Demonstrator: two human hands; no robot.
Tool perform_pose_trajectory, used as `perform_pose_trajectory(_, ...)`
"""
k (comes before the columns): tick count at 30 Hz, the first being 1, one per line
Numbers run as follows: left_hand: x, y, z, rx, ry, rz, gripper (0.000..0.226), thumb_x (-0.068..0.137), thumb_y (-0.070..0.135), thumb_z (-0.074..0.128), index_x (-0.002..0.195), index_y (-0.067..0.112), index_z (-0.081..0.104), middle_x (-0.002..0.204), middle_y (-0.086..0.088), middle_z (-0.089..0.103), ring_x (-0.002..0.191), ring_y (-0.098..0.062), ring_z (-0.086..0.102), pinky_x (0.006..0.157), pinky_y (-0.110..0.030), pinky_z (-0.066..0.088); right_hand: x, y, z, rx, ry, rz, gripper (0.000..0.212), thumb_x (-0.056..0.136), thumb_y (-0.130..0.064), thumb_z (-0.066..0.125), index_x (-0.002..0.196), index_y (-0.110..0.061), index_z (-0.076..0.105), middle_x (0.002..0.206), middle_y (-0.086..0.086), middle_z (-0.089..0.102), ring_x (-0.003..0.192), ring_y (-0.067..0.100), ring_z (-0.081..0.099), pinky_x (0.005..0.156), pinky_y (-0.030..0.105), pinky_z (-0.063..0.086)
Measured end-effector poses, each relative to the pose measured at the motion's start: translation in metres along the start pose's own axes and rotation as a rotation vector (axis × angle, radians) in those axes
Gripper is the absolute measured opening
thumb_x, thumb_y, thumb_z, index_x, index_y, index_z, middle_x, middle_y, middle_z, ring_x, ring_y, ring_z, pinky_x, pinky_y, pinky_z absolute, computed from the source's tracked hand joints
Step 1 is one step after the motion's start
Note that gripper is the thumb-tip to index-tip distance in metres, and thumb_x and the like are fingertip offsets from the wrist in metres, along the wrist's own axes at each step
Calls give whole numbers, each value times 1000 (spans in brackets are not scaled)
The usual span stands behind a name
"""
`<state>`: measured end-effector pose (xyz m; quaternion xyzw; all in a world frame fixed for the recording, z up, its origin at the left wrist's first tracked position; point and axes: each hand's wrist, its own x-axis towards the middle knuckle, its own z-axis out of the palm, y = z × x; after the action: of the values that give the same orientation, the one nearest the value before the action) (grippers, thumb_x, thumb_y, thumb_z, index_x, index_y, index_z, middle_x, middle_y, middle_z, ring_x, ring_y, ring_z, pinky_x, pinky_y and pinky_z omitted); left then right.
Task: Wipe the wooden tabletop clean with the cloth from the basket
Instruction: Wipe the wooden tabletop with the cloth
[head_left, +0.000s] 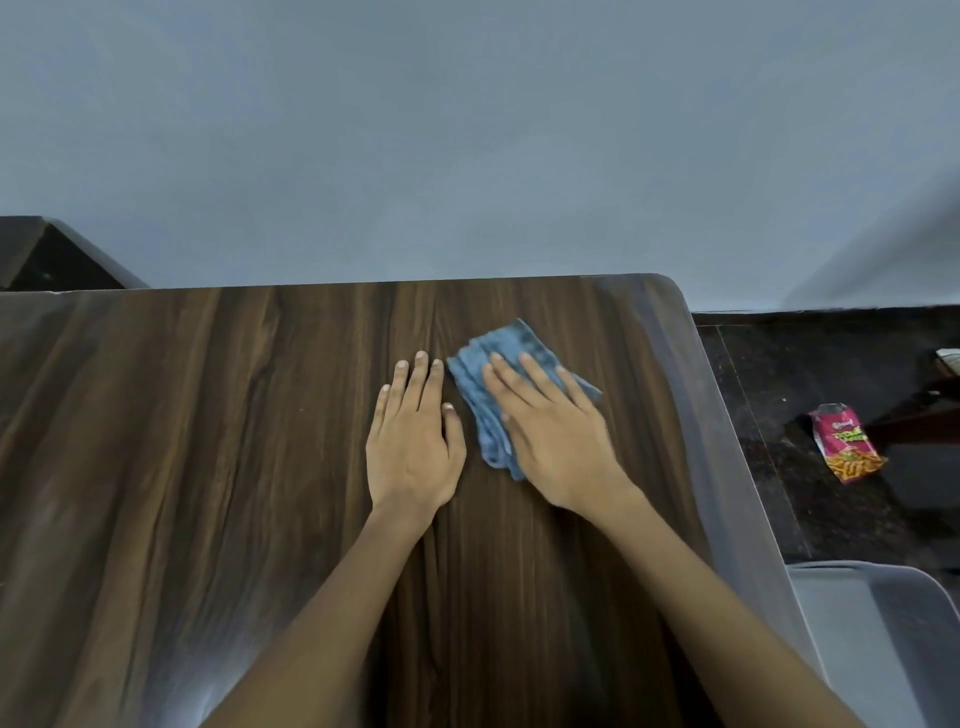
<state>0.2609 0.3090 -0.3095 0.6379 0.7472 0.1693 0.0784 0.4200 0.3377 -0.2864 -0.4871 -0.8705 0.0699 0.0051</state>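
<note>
Blue cloth (511, 384), bunched into loose folds, lying flat on the wooden tabletop (208, 441) toward its far right part, short of the rounded far-right corner. Judged soft, limp and light: no stiffness to push against, likely to crumple or roll under a sideways shove unless pinned from above; not fragile. Ribbed, towel-like texture, so probably some drag against the smooth wood-grain surface rather than free sliding. Best held by a flat palm over the middle of the bundle, fingers spread toward the far edge to keep the folds from trailing; a pinch at a corner would only drag a loose tail.

Right hand (550, 436) laid on the cloth, fingers straight and slightly spread, pressing down rather than curling round it; near and left edges of the cloth showing past the palm. Left hand (413, 447) just beside the cloth on its left, flat on bare wood, fingers extended, holding nothing; whether its thumb touches the cloth edge cannot be told.

Beyond the right edge of the tabletop, a dark floor (779, 467) with a red snack packet (847, 444) lying on it. At near right, part of a grey plastic basket (883, 613), well apart from the cloth. Plain grey wall (467, 130) behind the far edge.
</note>
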Motion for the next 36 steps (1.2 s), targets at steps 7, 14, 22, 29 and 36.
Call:
perform_pose_trajectory(7, 0, 1, 2, -3, 22, -2, 54, 92, 32, 20, 142, 15, 31, 151, -1, 26, 142, -15, 15, 115, -31, 9, 19, 95, -11, 12, 82, 456, 52, 100, -31, 19, 150, -19, 17, 157, 0, 19, 144, 27, 13, 114, 48, 17)
perform_pose_trajectory(14, 0, 2, 1, -6, 31, -1, 53, 92, 31, 23, 141, 13, 33, 150, -2, 28, 141, -16, 18, 115, -33, 11, 85, 69, -19, -17, 8, 337, 54, 101, -27, 24, 151, -17, 5, 159, 2, 4, 145, 25, 3, 117, 47, 6)
perform_pose_trajectory(22, -7, 2, -2, -62, 54, 1, 42, 95, 18, 38, 136, 7, 42, 145, -8, 38, 138, -19, 27, 115, -34, 17, -42, -20, 5, 32, 16, 26, 59, 90, -36, 24, 145, -18, 29, 150, -1, 34, 141, 19, 26, 113, 46, 25)
perform_pose_trajectory(29, -38, 2, -8, -81, 29, 0, 41, 96, 17, 38, 136, 8, 41, 145, -6, 38, 138, -17, 27, 115, -32, 16, -87, 23, -4, 31, 27, 406, 53, 96, -28, 26, 148, -21, 25, 154, -5, 25, 142, 22, 23, 113, 42, 20)
perform_pose_trajectory(36, -98, -4, -17, -60, -8, 35, 42, 96, 20, 35, 136, 9, 41, 145, -5, 38, 138, -17, 27, 113, -30, 16, -19, -18, -13, 41, -31, 412, 63, 98, -28, 35, 151, -18, 1, 159, -2, -1, 145, 22, -3, 117, 44, 3)
